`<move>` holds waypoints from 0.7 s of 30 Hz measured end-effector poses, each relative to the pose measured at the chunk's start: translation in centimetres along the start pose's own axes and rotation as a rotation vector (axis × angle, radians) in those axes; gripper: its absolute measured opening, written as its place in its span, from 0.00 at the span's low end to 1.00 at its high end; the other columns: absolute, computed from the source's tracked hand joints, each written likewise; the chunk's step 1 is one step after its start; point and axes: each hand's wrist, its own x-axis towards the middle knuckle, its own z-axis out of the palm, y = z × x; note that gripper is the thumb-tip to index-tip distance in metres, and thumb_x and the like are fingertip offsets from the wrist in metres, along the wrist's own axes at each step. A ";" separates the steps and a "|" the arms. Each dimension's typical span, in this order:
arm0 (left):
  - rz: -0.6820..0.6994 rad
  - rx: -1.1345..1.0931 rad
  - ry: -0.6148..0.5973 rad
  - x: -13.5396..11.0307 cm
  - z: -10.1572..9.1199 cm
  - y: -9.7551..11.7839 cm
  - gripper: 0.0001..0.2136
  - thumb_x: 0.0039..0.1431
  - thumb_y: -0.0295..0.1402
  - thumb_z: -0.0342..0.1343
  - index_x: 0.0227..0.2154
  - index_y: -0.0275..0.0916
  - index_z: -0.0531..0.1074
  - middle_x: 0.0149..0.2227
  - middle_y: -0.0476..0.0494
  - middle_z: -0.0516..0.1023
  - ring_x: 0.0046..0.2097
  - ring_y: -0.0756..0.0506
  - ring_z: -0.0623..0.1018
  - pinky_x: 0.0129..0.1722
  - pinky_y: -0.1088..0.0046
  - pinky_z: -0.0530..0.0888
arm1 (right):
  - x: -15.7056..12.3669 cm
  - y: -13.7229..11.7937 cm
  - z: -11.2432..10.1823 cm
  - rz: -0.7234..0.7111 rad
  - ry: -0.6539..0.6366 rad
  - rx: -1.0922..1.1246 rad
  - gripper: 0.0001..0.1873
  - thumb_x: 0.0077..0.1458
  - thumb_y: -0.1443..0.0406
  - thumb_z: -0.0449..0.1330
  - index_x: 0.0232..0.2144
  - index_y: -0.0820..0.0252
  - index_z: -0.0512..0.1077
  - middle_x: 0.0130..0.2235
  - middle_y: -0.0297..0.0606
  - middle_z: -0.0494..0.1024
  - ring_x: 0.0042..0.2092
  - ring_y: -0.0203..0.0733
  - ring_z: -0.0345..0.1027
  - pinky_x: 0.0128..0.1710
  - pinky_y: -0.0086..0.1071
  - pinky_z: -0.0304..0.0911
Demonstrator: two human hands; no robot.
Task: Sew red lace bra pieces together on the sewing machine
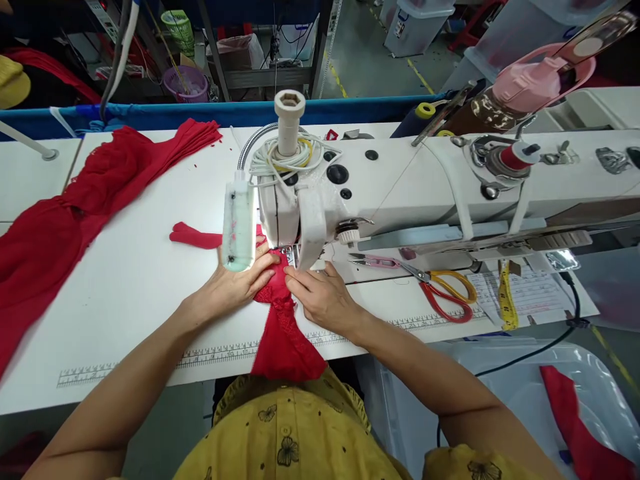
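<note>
A strip of bright red, lace-trimmed cloth [290, 343] lies at the centre of the frame, running under the white sewing machine head [313, 223] and hanging over the table's near edge. The left hand [244, 272] presses on it with fingers extended, clasping nothing. The right hand [325, 293] has its fingertips at the cloth's right edge; whether they pinch it, I cannot tell. Metal scissors with red and yellow handles [425, 276] lie right of centre. A long bundle of red fabric [100, 193] occupies the upper left.
</note>
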 end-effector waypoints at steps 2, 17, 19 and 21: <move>0.000 -0.038 -0.016 0.0 -0.2 -0.3 0.12 0.70 0.38 0.44 0.45 0.44 0.72 0.48 0.37 0.78 0.47 0.38 0.73 0.52 0.55 0.64 | -0.1 -0.1 -0.1 0.001 -0.020 -0.003 0.17 0.56 0.77 0.53 0.44 0.60 0.73 0.56 0.40 0.78 0.43 0.44 0.66 0.50 0.41 0.50; 0.055 -0.018 -0.063 0.3 -1.0 -0.7 0.12 0.72 0.38 0.43 0.40 0.41 0.71 0.45 0.39 0.77 0.43 0.40 0.73 0.49 0.57 0.63 | -0.1 0.0 -0.3 -0.030 0.007 0.011 0.19 0.53 0.78 0.53 0.46 0.62 0.73 0.56 0.41 0.78 0.44 0.44 0.66 0.48 0.42 0.51; 0.049 -0.005 -0.080 0.3 -1.0 -0.6 0.12 0.72 0.37 0.42 0.41 0.42 0.70 0.45 0.40 0.78 0.43 0.40 0.74 0.49 0.55 0.62 | -0.1 0.0 -0.3 -0.033 0.019 0.005 0.19 0.53 0.78 0.54 0.46 0.62 0.73 0.56 0.41 0.78 0.43 0.44 0.66 0.48 0.42 0.51; 0.042 0.007 -0.092 0.4 -1.1 -0.4 0.12 0.72 0.36 0.41 0.41 0.42 0.69 0.44 0.40 0.78 0.43 0.40 0.74 0.49 0.55 0.62 | -0.1 0.1 -0.3 -0.035 0.020 0.002 0.19 0.53 0.78 0.54 0.46 0.62 0.73 0.56 0.41 0.78 0.43 0.45 0.65 0.48 0.42 0.51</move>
